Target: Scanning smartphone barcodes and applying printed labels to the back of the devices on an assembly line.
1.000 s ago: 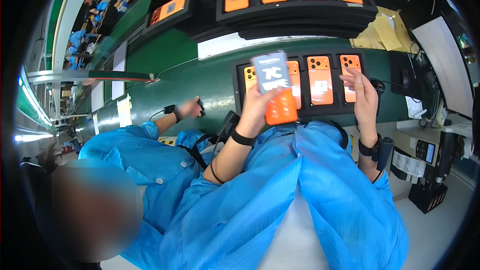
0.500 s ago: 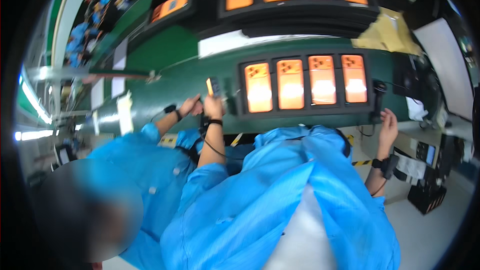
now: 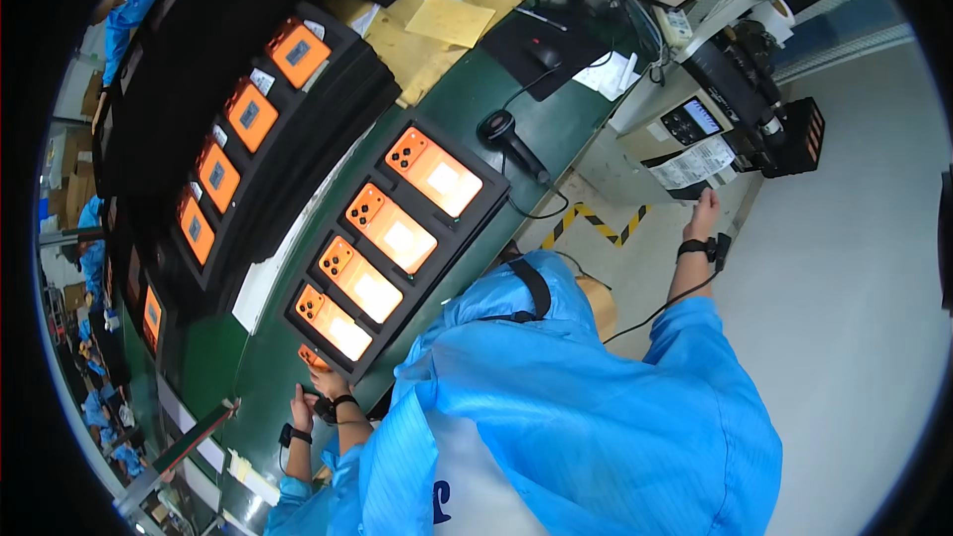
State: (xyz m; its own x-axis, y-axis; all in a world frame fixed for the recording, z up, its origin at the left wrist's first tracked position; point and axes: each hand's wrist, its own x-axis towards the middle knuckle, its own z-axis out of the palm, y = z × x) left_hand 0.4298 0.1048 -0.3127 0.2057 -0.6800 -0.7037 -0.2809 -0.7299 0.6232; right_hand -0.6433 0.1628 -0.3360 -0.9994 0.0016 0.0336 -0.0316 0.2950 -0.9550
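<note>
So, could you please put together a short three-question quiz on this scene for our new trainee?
1. Count: how many orange phones lie in the black tray nearest the person?
2. Choose: in the picture, on which side of that tray does the black scanner lie? A) left B) right
3. True or false: the person's right hand is resting on the mouse.

Key:
1. Four.
2. B.
3. False; it is near the white paper strip, well apart from the mouse.
</note>
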